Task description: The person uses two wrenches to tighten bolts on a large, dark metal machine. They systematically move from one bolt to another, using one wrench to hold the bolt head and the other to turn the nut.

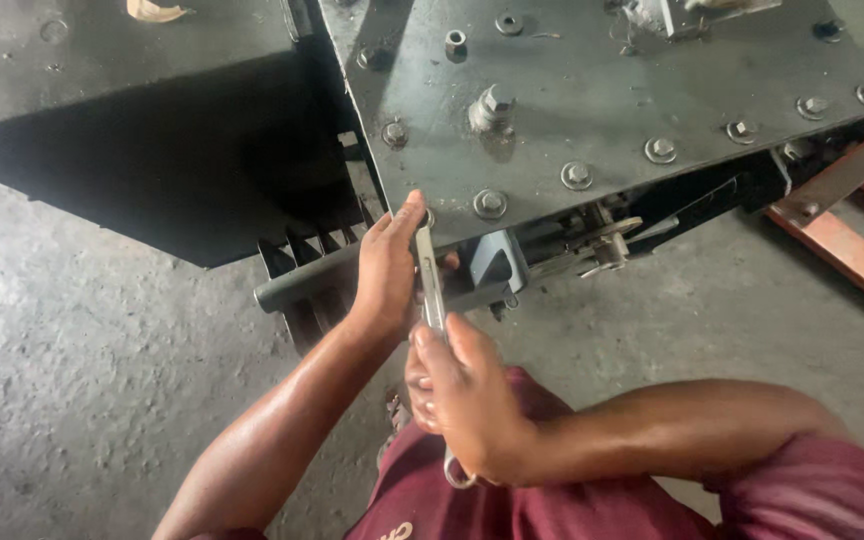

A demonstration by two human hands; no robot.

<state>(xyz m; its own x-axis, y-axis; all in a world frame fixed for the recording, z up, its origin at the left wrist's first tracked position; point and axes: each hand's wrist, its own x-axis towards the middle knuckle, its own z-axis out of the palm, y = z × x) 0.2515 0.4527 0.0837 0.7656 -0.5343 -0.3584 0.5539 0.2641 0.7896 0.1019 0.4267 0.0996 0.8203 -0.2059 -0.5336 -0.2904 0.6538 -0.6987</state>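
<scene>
Right hand (467, 400): closed around the lower shaft of a slim metal wrench (431, 285), whose ring end shows below the palm near the person's lap.

Left hand (389, 272): fingers curled loosely, thumb stretched up along the wrench's upper part, steadying its head at the near edge of the plate; it grips nothing else.

Wrench: upright, slightly tilted, its top end set at the corner fastener on the plate's front edge, which is mostly hidden behind the thumb. Whether the head is fully seated on it cannot be told.

Steel plate (592, 80): grey, heavy, ringed with hex bolts and washers. Every visible edge bolt (490, 203) sits in place; none lies loose nearby. A taller stud with nut (492, 108) stands further in.

Judged state of work: one fastener being worked, the rest untouched.

Below the plate: a dark bar (297, 285), linkage parts (607, 240).

Surroundings: concrete floor (72, 350), orange timber (852, 250) at right.
</scene>
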